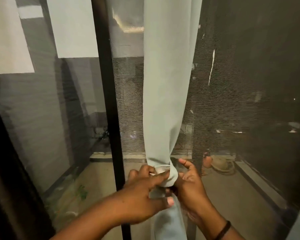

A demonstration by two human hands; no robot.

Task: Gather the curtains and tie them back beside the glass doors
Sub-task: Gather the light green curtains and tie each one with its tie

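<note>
A pale grey-green curtain (168, 80) hangs down the middle of the view, gathered into a narrow column. At waist height it is wrapped into a knot (170, 174). My left hand (145, 193) comes from the lower left, its fingers and thumb pinching the fabric at the knot. My right hand (191, 184) sits just right of the knot, fingers partly spread, its palm against the curtain's lower part; how much it grips is hidden. The curtain's tail (170, 222) drops below both hands.
A black door frame post (107, 84) stands left of the curtain, with a glass pane (50, 110) beyond it. Dark mesh screen (241, 101) fills the right side. Outside on the balcony floor lie a coiled hose (222, 164) and a pot.
</note>
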